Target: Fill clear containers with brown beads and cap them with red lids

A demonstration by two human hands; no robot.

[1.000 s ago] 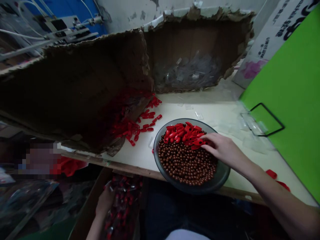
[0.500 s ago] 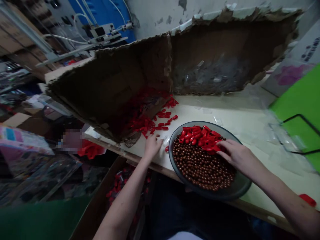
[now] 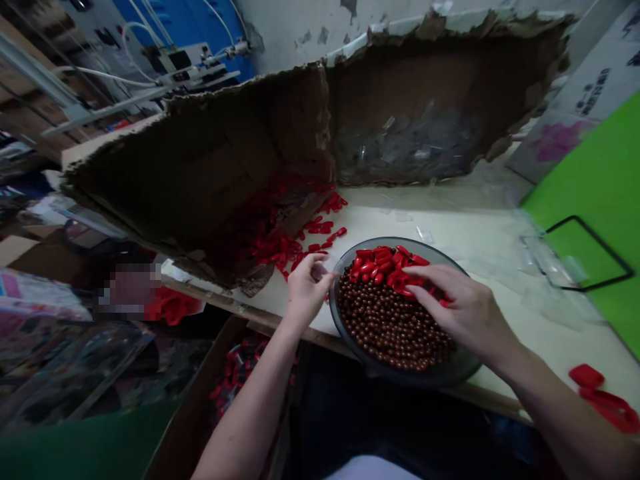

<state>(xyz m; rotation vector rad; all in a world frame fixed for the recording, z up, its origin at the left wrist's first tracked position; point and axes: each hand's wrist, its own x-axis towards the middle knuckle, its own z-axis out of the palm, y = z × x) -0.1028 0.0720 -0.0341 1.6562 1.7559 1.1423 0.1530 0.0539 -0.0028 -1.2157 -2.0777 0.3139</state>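
Note:
A round grey bowl [image 3: 470,373] stands at the table's front edge. Shiny brown beads [image 3: 395,327] fill much of it, and small red plastic pieces [image 3: 375,263] are heaped on them toward the far side. Over the bowl, my right hand [image 3: 463,310] pinches at the heap, with a red plastic piece between thumb and fingers. Just off the bowl's left rim is my left hand [image 3: 307,290], its fingers curled and thumb drawn in around what looks like a small clear plastic piece [image 3: 323,268]. Its exact shape is hard to make out.
Behind, a torn cardboard box [image 3: 200,153] lies open with red pieces [image 3: 275,247] spilling out. Another cardboard section [image 3: 445,100] holds clear plastic pieces [image 3: 420,143]. Larger red parts [image 3: 607,400] lie at right, by a green panel [image 3: 590,193]. A carton of red items [image 3: 240,367] stands below the table.
My left hand has closed its fingers and come nearer the bowl's rim, where the clear piece lay. My right hand has moved left and farther over the red heap. The view has shifted slightly.

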